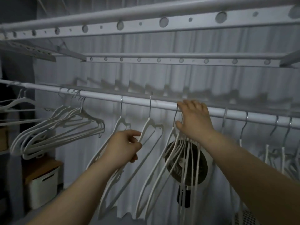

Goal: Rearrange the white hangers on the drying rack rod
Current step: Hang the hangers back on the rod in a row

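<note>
While the left hand (125, 146) pinched the sloping shoulder of one white hanger (148, 123) between thumb and curled fingers, that hanger hung by its hook from the white drying rack rod (134, 101). One more single hanger (120, 122) hung just to its left. The right hand (194, 119) lay over the rod with fingers spread, thumb beside the necks of a tight bunch of hangers (173, 133). Blur hid whether it gripped them, and their number could not be counted. Further right, four more hooks (243, 125) sat spaced along the rod. Far left hung a bunch of about five hangers (65, 127). A black round fan (201, 168) stood behind the curtain-side bunch, and one white storage box (43, 184) sat low on the left.
</note>
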Tool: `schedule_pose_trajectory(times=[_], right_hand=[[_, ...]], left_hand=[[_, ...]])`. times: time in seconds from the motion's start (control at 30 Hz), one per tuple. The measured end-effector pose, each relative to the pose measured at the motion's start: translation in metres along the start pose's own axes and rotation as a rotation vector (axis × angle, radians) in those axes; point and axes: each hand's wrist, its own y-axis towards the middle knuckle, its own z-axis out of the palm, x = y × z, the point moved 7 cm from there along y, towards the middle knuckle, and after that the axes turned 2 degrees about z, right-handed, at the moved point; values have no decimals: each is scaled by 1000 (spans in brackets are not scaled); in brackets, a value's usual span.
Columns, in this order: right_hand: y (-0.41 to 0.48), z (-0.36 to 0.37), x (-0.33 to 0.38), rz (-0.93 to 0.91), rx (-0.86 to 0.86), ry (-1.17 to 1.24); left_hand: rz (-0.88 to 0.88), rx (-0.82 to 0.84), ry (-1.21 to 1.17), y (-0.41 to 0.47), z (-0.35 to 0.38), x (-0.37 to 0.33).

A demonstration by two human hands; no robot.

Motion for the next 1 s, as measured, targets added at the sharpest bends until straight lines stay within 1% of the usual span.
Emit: schedule_pose_trajectory(times=[0.2,0.33,0.47,0.6,0.7,0.8,0.9,1.0], right_hand=[[-2,1,-2,-38,-9,-15],[0,-2,-1,-50,-7,-10],[4,-8,8,-31,-34,55],[5,-10,29,-73,-61,29],[10,-12,55,-122,-64,7],[21,-15,88,-155,-70,25],[37,-10,126,-158,-58,19],[58,4,168,-163,-7,28]], left_hand=[[-33,50,9,19,22,-2],[-71,128,50,21,32,4],[-5,125,130,18,24,6],[97,44,230,18,-7,7],[151,-52,207,16,-39,9],[169,-153,193,16,-80,19],[176,-219,241,18,-124,37],[173,-333,332,25,-178,62]])
